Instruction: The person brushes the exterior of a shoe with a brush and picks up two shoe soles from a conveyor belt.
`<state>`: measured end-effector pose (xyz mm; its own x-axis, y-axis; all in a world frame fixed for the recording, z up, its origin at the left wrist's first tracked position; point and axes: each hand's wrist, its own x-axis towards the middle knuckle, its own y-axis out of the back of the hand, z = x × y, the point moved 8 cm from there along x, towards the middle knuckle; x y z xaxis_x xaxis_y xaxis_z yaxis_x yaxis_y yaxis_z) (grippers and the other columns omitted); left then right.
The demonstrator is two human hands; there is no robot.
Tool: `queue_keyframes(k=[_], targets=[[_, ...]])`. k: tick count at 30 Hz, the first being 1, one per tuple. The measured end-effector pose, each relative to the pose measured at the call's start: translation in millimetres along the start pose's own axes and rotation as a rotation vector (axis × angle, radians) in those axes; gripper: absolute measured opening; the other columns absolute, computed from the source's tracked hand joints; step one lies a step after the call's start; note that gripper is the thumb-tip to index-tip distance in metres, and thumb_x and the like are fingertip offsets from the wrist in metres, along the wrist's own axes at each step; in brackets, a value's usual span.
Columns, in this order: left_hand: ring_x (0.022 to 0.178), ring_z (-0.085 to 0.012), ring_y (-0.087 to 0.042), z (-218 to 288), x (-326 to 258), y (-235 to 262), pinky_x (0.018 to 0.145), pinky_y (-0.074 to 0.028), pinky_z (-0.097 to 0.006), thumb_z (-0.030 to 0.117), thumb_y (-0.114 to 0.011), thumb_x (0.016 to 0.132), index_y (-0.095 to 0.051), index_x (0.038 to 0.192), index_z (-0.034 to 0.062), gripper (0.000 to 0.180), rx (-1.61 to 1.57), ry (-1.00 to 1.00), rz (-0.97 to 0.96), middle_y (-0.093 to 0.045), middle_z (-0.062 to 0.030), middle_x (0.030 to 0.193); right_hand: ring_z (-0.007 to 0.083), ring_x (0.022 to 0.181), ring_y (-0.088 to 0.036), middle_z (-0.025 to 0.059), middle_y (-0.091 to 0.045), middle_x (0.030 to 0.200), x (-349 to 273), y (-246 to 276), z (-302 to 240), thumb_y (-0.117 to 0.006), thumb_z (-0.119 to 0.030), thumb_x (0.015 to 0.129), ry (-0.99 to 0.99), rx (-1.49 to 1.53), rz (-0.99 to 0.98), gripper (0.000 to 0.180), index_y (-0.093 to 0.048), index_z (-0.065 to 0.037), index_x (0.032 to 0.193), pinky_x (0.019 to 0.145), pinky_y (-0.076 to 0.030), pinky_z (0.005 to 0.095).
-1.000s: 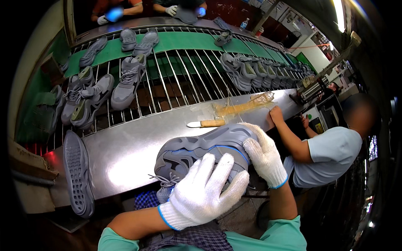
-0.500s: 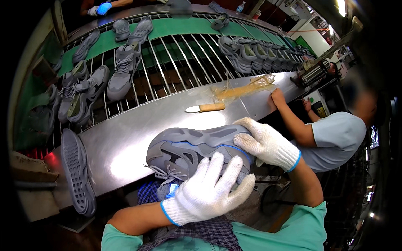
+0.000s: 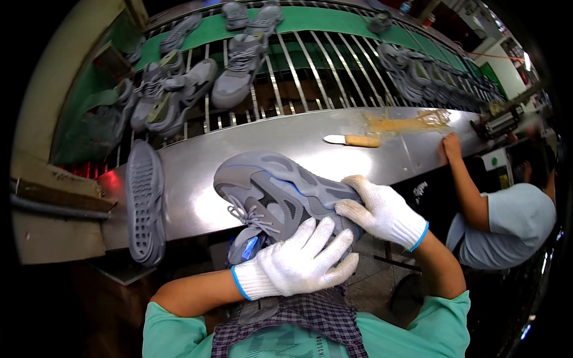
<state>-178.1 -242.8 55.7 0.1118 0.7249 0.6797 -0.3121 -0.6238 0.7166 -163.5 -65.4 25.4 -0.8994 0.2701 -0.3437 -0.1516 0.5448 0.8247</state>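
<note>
L hand (image 3: 298, 259) flat, fingers spread, on side of grey shoe (image 3: 283, 194); R hand (image 3: 385, 212) grips heel end. Shoe's just beyond L, left of R, over near edge of bench (image 3: 286, 134). Heel mostly hidden by gloves. Far shoe row (image 3: 439, 77) blurry, hard to count.

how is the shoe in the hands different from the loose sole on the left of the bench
The shoe has an upper with laces; the loose sole has none.
The shoe is tipped on its side, toe to the left; the loose sole shows a pitted face, its length pointing away from the person.
The right hand grips the shoe's heel end; no hand touches the loose sole.
Both are grey.
</note>
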Motion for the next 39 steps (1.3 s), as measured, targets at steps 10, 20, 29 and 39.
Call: queue_keyframes(k=[10,20,29,39], targets=[[0.103,-0.0326,-0.074,-28.2,-34.4,-11.6,0.088,-0.064,-0.043,0.028,-0.076,0.084,-0.075,0.110,0.0151,0.029,-0.001,0.168,-0.033,-0.072,-0.0135,0.119,0.0438,0.107,-0.074,0.0251,-0.072,0.123,39.8,-32.0,-32.7,-0.070,-0.043,0.097,0.160,0.052,0.161,0.064,-0.058,-0.004,0.146,0.094,-0.061,0.0489],[0.109,-0.0320,-0.072,-27.1,-42.0,-8.2,0.094,-0.062,-0.044,0.028,-0.075,0.087,-0.073,0.113,0.0126,0.031,0.026,0.077,0.001,-0.071,-0.0131,0.121,0.0435,0.109,-0.074,0.0253,-0.074,0.123,74.1,-40.0,-44.0,-0.055,-0.045,0.108,0.081,-0.008,-0.056,0.056,-0.052,-0.010,0.152,0.094,-0.060,0.0517],[0.105,-0.0317,-0.073,-26.1,-51.3,-4.5,0.091,-0.063,-0.044,0.028,-0.076,0.084,-0.074,0.110,0.0146,0.030,0.050,0.094,0.048,-0.072,-0.0131,0.121,0.0427,0.099,-0.076,0.0271,-0.076,0.111,96.3,-51.4,-65.0,-0.054,-0.046,0.110,0.158,-0.086,-0.099,0.062,-0.046,-0.006,0.156,0.088,-0.060,0.0498],[0.104,-0.0319,-0.072,-22.3,-48.2,-3.0,0.090,-0.062,-0.044,0.028,-0.076,0.082,-0.075,0.106,0.0154,0.027,0.082,0.069,0.050,-0.072,-0.0121,0.119,0.0389,0.085,-0.075,0.0216,-0.075,0.095,106.6,-46.8,-89.2,-0.050,-0.055,0.111,0.110,-0.139,-0.205,0.062,-0.054,-0.004,0.147,0.077,-0.059,0.0486]])
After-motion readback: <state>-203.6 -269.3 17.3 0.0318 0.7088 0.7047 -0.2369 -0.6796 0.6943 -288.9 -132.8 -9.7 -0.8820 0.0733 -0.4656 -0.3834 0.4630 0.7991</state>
